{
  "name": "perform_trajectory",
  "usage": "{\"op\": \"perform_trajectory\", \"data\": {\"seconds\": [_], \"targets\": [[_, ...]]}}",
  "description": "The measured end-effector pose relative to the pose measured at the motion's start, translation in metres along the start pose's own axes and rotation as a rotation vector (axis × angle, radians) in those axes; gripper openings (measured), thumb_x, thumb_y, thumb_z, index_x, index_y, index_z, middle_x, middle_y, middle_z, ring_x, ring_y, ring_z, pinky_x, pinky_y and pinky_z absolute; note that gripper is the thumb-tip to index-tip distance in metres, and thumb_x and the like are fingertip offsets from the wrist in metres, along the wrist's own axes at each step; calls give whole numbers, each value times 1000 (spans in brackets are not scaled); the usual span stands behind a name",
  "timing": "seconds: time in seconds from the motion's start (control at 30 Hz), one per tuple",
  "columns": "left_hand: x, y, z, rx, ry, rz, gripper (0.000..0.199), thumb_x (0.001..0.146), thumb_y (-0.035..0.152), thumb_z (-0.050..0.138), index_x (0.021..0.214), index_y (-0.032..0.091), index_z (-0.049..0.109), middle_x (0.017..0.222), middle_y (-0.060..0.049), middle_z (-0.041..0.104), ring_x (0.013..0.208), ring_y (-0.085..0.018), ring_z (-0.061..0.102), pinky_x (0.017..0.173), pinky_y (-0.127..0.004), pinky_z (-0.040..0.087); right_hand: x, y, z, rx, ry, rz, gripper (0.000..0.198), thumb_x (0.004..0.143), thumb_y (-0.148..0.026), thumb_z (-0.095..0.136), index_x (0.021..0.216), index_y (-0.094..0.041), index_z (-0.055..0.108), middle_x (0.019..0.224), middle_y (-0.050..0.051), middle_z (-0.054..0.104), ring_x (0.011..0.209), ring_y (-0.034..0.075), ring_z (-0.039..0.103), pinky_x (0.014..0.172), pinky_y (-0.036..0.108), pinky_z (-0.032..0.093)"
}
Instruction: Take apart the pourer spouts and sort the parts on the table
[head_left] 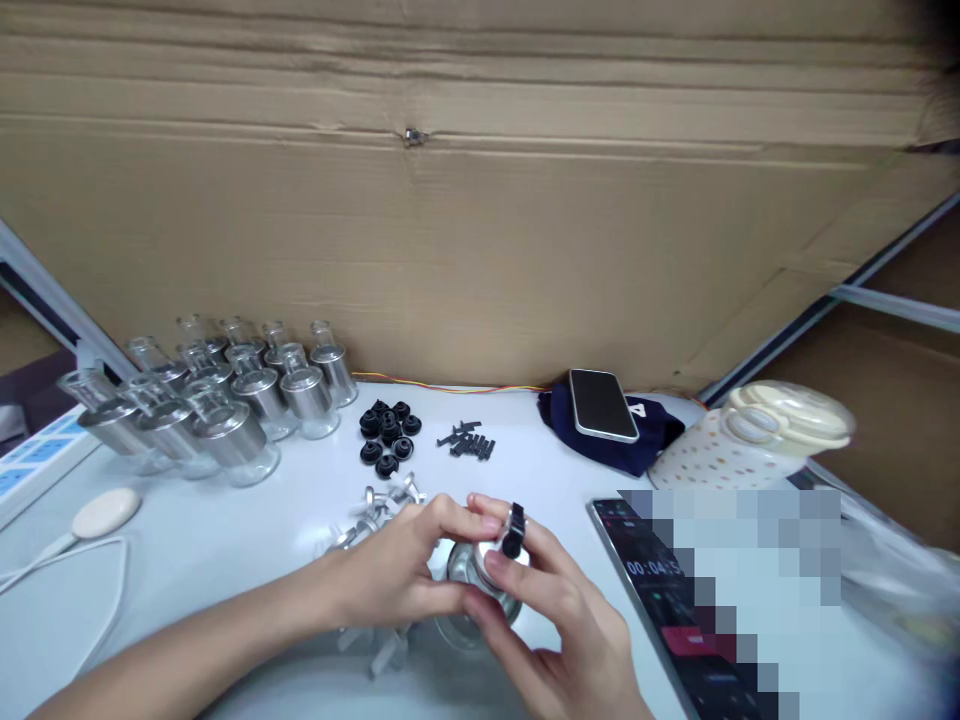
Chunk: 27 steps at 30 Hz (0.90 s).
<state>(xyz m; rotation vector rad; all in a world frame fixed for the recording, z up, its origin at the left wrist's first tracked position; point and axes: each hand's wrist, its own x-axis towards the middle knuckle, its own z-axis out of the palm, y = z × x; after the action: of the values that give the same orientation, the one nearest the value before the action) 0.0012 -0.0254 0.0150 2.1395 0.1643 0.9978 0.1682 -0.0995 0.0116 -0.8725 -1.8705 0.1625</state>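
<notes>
In front of me a glass bottle with a metal sleeve [463,570] is between my two hands. A silver cap-like top sits at its mouth, with a small black part [515,530] sticking up from it. My left hand [409,560] wraps round the bottle's left side, thumb and fingers near the top. Closed on the top and the bottle's right side is my right hand [570,605]. The fingers hide much of the joint between top and bottle. Beside my left hand lie several silver pieces with pale stems [386,500], partly hidden under my forearm.
Several sleeved glass bottles [240,435] stand at the left. Black round stoppers [388,430] and short black strips [472,447] lie at the back middle. A phone [604,405] rests on dark cloth, near a lidded white cup [720,450]. Another phone [660,600] lies right.
</notes>
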Motion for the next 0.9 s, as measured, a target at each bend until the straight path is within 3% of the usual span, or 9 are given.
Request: {"op": "perform_trajectory", "data": {"seconds": [0.13,0.37,0.63,0.73,0.9], "targets": [[-6,-6,2,-5,-5,21,51,81,19,65,121,31,37,107,-4,64,89,-15,67,76,-22,51,-1,-3,4,-13,60,11,36,79,-1,57,109,-20,49,128,17,56,113,24,60,86,33,57],[-3,-3,2,-39,-36,21,40,86,19,58,119,30,37,99,-3,65,88,-15,68,77,-24,53,1,-10,5,-102,113,23,27,79,-2,56,99,-20,56,117,13,66,103,22,66,79,29,60],[4,6,-1,66,-62,76,32,91,19,50,119,29,37,89,-3,64,79,-13,65,69,-20,52,-1,-8,3,-50,120,30,44,72,2,62,104,-28,61,115,3,68,94,21,70,75,27,62],[4,8,-2,81,-85,82,32,91,15,48,119,28,36,89,-4,63,81,-13,65,70,-20,51,-2,-6,12,-16,218,3,47,71,5,61,107,-26,60,119,6,66,101,23,67,76,33,62],[2,5,1,-33,-98,-37,39,87,13,54,116,29,34,90,-1,62,74,-11,65,67,-21,51,-7,-2,33,74,393,-26,36,76,-4,56,108,-20,57,126,13,60,108,28,63,77,43,60]]}}
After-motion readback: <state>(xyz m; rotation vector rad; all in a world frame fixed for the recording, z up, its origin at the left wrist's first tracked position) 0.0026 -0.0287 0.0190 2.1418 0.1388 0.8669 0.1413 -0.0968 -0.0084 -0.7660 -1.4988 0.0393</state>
